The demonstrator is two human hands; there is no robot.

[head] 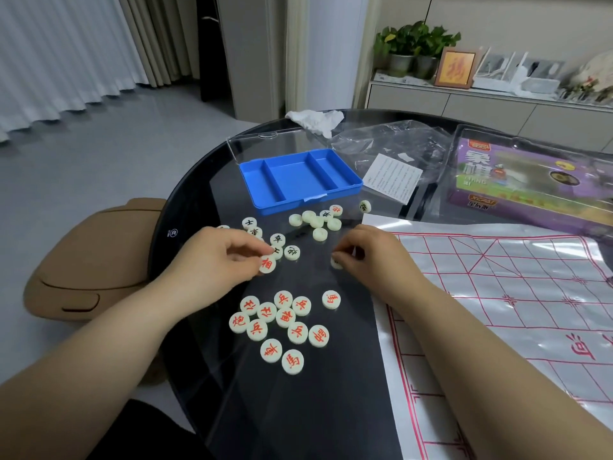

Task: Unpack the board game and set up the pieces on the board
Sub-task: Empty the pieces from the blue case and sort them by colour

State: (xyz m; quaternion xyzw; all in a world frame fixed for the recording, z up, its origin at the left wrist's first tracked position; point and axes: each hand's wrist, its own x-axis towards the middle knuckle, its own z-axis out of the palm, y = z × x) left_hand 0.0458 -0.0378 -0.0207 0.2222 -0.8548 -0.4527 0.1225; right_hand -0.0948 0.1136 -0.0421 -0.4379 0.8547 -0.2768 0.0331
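Board sheet (497,293): glossy, probably floppy; lies right on the table (298,410).
Blue tray (292,174): empty, behind.
Pieces (285,318): loose beside the sheet; small rigid discs, likely light and slick; pinch by rims.
Left hand (215,257) pinches a red-marked disc (267,263); right hand (371,257) pinches another disc (336,263).

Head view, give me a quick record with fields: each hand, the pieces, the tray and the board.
left hand: pinches a red-marked piece
right hand: fingers curled on a half-hidden piece
red group: face up on the table, near the person
blue tray: open, empty
board sheet: spread at right, no pieces on it
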